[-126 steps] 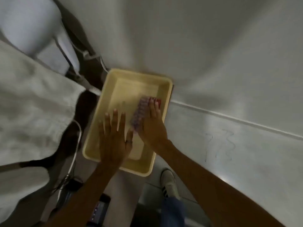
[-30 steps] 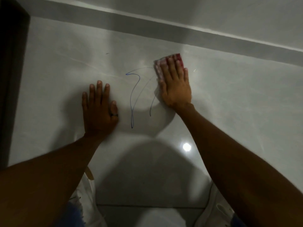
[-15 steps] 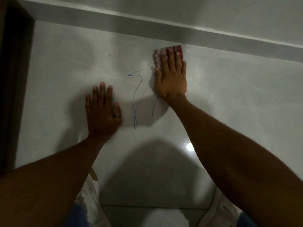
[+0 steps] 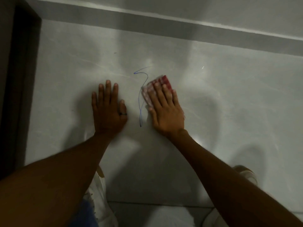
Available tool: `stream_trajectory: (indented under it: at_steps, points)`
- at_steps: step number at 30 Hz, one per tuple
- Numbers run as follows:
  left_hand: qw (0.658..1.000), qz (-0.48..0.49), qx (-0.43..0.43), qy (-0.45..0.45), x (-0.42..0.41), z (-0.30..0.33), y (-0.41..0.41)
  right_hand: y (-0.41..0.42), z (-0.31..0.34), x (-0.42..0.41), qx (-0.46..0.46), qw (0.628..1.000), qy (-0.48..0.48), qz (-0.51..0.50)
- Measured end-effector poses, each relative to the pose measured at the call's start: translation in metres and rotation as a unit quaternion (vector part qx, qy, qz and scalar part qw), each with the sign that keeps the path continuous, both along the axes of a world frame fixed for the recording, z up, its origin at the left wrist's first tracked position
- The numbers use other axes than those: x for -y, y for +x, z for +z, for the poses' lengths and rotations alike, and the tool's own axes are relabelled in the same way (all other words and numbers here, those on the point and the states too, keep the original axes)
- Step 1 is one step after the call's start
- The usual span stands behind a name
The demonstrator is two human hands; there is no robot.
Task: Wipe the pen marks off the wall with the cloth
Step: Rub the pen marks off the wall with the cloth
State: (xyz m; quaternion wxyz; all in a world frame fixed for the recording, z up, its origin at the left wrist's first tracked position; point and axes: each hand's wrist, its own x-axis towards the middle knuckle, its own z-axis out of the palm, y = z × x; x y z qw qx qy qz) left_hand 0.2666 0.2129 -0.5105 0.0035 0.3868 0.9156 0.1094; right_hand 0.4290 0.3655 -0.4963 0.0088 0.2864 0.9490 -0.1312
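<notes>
Red-and-white checked cloth (image 4: 164, 81) at frame centre, pressed to the glossy pale grey wall (image 4: 229, 104) under the flat, straight-fingered right hand (image 4: 165, 112), blue pen squiggle (image 4: 139, 102) just left of it, left hand (image 4: 109, 112) flat and released on the wall beyond.

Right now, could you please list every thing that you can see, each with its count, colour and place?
wall: one, glossy pale grey, fills the view
grey band: one, darker grey, across the top
dark frame: one, brown-black, left edge
pen mark: one squiggle visible, blue, between the hands
cloth: one, red and white check, under the right hand
shoes: two, whitish, bottom, partly hidden by the arms
ring: one, black, on the left thumb
left hand: one, flat on the wall
right hand: one, fingers straight, presses the cloth
</notes>
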Motion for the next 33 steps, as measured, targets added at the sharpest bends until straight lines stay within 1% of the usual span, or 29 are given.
stream_trajectory:
  at_steps: [1,3,4,5,7,8,9,11,12,13,15,16,17,18,19,20,21,22,23,24,25,26,27,28,29,30,31,32,33]
  points:
    - [1.000,0.001,0.002,0.002,-0.001,0.000,0.000,0.009,-0.003,0.001,-0.008,1.000,0.007,-0.005]
    - [1.000,0.006,0.004,0.004,-0.001,0.002,-0.001,0.015,0.000,0.006,0.001,0.990,-0.003,-0.138]
    - [1.000,0.007,0.005,0.003,0.000,0.002,-0.001,0.014,0.001,0.014,0.012,0.984,-0.011,-0.178]
    - [1.000,0.007,0.006,0.002,-0.001,0.002,-0.001,0.014,0.000,0.026,0.015,0.988,-0.011,-0.155]
    - [1.000,0.003,0.004,0.002,-0.001,0.002,0.000,0.023,-0.004,0.046,-0.001,1.000,-0.014,0.009]
    - [1.000,0.003,0.004,0.003,-0.001,0.003,0.000,0.032,-0.005,0.046,-0.009,0.999,-0.012,0.051]
    - [1.000,0.004,0.005,0.002,-0.002,0.003,0.000,0.038,-0.006,0.042,-0.014,0.999,-0.004,0.033]
    - [1.000,0.008,0.007,-0.001,0.000,0.002,-0.001,0.035,-0.002,0.044,0.001,0.993,0.007,-0.120]
    - [1.000,0.008,0.005,-0.002,0.000,0.001,-0.002,0.030,0.000,0.055,0.009,0.990,0.005,-0.144]
    - [1.000,0.005,0.003,-0.001,0.001,0.000,-0.002,0.028,-0.001,0.068,0.004,0.996,0.002,-0.093]
    - [1.000,-0.003,0.002,0.000,0.001,0.000,0.000,0.034,-0.005,0.076,-0.041,0.996,-0.013,0.080]
    - [1.000,-0.002,0.001,0.001,0.000,0.000,0.000,0.039,-0.006,0.067,-0.055,0.994,-0.013,0.097]
    - [1.000,0.001,0.003,0.000,0.000,0.001,0.000,0.041,-0.006,0.058,-0.055,0.998,-0.005,0.042]
    - [1.000,0.006,0.005,-0.003,0.000,0.001,0.000,0.037,-0.003,0.055,-0.033,0.998,0.002,-0.060]
    - [1.000,0.010,0.007,-0.004,0.001,0.001,-0.001,0.030,0.000,0.059,-0.001,0.989,0.002,-0.149]
    - [1.000,0.009,0.007,-0.002,0.001,0.002,-0.001,0.023,0.001,0.070,0.018,0.986,-0.004,-0.168]
    - [1.000,0.006,0.008,0.001,0.000,0.002,-0.001,0.019,0.000,0.084,0.015,0.995,-0.011,-0.102]
    - [1.000,0.001,0.010,0.004,0.000,0.002,-0.001,0.019,-0.001,0.095,-0.007,1.000,-0.021,0.006]
    - [1.000,-0.002,0.012,0.006,0.000,0.003,0.000,0.023,-0.003,0.093,-0.026,0.995,-0.027,0.092]
    - [1.000,-0.001,0.013,0.006,0.000,0.003,0.000,0.027,-0.005,0.082,-0.040,0.992,-0.027,0.115]
    - [1.000,0.002,0.012,0.004,-0.001,0.004,0.000,0.029,-0.007,0.071,-0.040,0.996,-0.012,0.075]
    - [1.000,0.007,0.011,0.000,-0.001,0.004,0.000,0.025,-0.006,0.065,-0.022,1.000,-0.001,-0.012]
    - [1.000,0.010,0.011,-0.004,0.000,0.004,0.000,0.019,-0.004,0.066,0.010,0.994,-0.001,-0.105]
    - [1.000,0.009,0.013,-0.004,0.000,0.003,-0.001,0.011,-0.002,0.075,0.032,0.989,-0.009,-0.145]
    - [1.000,0.006,0.015,-0.001,0.000,0.003,-0.001,0.005,-0.002,0.086,0.033,0.994,-0.019,-0.106]
    - [1.000,0.001,0.016,0.003,0.000,0.003,-0.001,0.005,-0.002,0.095,0.013,0.999,-0.029,-0.016]
    - [1.000,-0.002,0.014,0.007,0.000,0.003,0.000,0.009,-0.003,0.097,-0.008,0.997,-0.034,0.072]
    - [1.000,-0.002,0.013,0.010,0.000,0.003,0.000,0.015,-0.004,0.088,-0.017,0.993,-0.032,0.116]
    - [1.000,0.000,0.012,0.010,0.000,0.004,0.000,0.019,-0.004,0.075,-0.017,0.994,-0.019,0.102]
